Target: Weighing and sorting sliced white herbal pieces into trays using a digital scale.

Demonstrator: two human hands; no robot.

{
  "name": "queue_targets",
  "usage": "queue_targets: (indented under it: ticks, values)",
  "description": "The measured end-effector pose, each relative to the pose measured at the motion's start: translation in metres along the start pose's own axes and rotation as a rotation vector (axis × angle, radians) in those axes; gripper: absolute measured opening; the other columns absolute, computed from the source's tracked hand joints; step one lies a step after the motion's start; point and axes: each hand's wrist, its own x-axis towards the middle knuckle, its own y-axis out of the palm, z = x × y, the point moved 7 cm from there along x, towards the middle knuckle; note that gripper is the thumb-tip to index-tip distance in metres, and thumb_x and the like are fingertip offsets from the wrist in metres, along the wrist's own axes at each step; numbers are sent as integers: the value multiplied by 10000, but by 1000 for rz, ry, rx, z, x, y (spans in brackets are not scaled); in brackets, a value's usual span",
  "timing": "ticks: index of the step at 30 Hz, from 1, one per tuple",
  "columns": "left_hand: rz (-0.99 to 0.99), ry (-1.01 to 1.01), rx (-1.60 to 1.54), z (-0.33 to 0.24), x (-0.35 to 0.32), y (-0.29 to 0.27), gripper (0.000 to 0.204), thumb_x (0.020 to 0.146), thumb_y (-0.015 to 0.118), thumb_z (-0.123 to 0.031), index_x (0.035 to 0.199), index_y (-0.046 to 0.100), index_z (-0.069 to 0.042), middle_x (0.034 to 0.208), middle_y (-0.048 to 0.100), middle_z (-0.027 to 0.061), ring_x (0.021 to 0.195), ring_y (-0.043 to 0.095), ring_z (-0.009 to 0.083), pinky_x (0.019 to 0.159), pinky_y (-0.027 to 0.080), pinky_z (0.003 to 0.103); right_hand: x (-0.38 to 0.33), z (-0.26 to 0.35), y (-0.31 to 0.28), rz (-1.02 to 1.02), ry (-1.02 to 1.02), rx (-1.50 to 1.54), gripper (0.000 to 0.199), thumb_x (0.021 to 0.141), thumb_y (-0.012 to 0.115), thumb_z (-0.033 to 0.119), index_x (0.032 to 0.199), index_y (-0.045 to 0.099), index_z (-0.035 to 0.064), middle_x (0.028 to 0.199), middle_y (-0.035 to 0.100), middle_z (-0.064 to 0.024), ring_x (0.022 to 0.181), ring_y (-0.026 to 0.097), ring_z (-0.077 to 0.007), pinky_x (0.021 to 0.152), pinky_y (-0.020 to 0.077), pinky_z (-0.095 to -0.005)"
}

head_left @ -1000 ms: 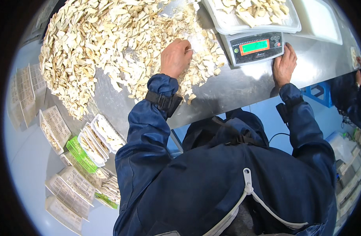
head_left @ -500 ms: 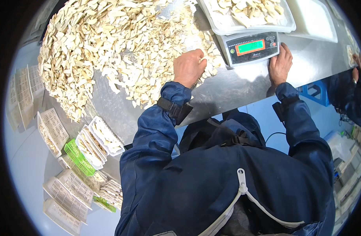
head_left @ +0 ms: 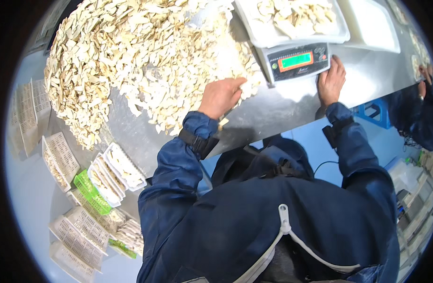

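Note:
Pale, mushroom-like slices [head_left: 131, 52] lie in a broad heap on the metal table. At the heap's near right edge is my left hand [head_left: 220, 97], its fingers curled and the index finger reaching among the slices. Whatever the fingers pinch is hidden. My right hand [head_left: 332, 81] rests on the table against the right front corner of a digital scale [head_left: 296, 62], fingers stretched out and holding nothing. The scale has a lit green display. On top of it sits a white tray [head_left: 341, 30] holding more slices.
An empty-looking white container [head_left: 374, 26] stands right of the scale. At left are white tubs [head_left: 124, 165] with slices, a green basket [head_left: 91, 193] and several perforated white baskets [head_left: 86, 226]. A blue stool [head_left: 374, 113] and another person's hands [head_left: 424, 80] are at far right.
My left hand has shifted slightly left and down, its index finger now reaching further out. My right hand stays beside the scale. The whole view has shifted a little.

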Motion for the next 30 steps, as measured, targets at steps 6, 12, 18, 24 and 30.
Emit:
queue_targets:
  ticks: [6,12,18,24,30]
  values:
    - [-71,116,76,-7,-9,4,177,773,620,-136,942,644,-89,823,638,77,768,613,264,641,483,361,-7,4,2,13,17,15,411,754,471,83,1161,484,23,1269,431,-170,1184,388,-354,985,300,-456]
    - [-163,-233,-545,28,-26,-3,138,814,653,-159,877,671,-37,696,606,23,625,572,146,566,443,267,-8,12,-2,31,30,21,400,761,479,97,1155,478,25,1262,435,-164,1179,391,-350,983,294,-457]
    - [-140,-548,-1327,53,-51,3,126,832,643,-125,782,618,-11,651,522,-36,578,430,24,515,321,181,-2,0,0,-23,-10,0,384,798,498,132,1168,489,29,1262,453,-154,1154,412,-352,964,316,-449]
    - [11,-519,-1378,34,-44,9,98,858,573,-118,835,598,-26,661,539,-11,558,453,41,493,326,185,-2,-8,9,-3,-27,-21,366,833,489,180,1176,492,51,1272,445,-147,1171,395,-340,965,311,-464]
    - [-61,-221,-483,-1,-22,16,194,808,606,-143,981,648,-65,751,633,80,609,566,187,567,439,269,-5,-5,8,-6,-12,-11,368,835,499,200,1174,496,56,1275,441,-145,1174,393,-339,970,306,-463]
